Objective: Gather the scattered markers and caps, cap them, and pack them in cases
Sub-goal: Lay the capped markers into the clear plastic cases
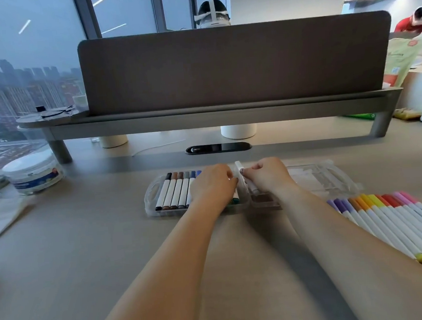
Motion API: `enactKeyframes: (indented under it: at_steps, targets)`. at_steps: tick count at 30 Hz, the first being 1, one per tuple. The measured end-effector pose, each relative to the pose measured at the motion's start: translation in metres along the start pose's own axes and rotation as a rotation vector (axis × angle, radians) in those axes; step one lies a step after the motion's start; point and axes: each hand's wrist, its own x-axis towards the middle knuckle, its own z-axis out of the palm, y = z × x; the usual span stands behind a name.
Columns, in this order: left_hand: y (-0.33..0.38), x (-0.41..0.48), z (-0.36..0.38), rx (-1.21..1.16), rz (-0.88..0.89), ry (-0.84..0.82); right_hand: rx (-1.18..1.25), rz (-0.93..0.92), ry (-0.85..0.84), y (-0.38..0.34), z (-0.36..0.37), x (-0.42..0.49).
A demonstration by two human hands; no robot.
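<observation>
A clear plastic marker case (153, 204) lies open on the desk, its lid (318, 174) flat to the right. Several capped markers (174, 192) in black, brown, grey and blue fill its left part. My left hand (213, 184) rests over the case's right half with fingers curled, hiding the markers beneath. My right hand (268, 175) holds a white-bodied marker (241, 175) at the case's hinge; its white end sticks up between both hands. A row of several capped markers (389, 220), purple to pink, lies on the desk at the right.
A white tub (33, 172) and a folded white cloth (4, 216) sit at the left. A grey shelf with a divider panel (223, 64) spans the back, with a cable port (218, 148) below it. People sit beyond the divider.
</observation>
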Motion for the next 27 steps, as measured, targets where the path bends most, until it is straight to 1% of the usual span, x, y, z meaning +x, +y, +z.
enactKeyframes:
  at_steps: [2,7,12,16,22,24,27]
  targets:
    - [-0.001,0.001,-0.001,0.011,0.033,-0.049,0.023,0.005,-0.004,0.000,0.000,0.000]
    - [-0.012,0.004,-0.009,0.008,0.144,-0.232,0.035,0.015,-0.007,0.000,0.002,0.000]
    - [-0.023,0.001,-0.008,0.166,0.155,-0.196,0.050,0.020,0.000,0.000,0.002,0.001]
    - [-0.025,-0.001,-0.001,0.119,0.148,-0.192,0.051,0.022,-0.007,-0.001,0.002,0.001]
    - [-0.026,-0.002,0.002,0.167,0.171,-0.201,0.071,0.013,-0.009,-0.002,0.001,-0.001]
    - [-0.028,-0.002,0.004,0.171,0.175,-0.199,0.033,-0.007,0.000,-0.002,0.000,-0.004]
    - [-0.030,-0.001,0.008,0.184,0.185,-0.203,-0.105,-0.055,0.029,-0.004,0.004,-0.006]
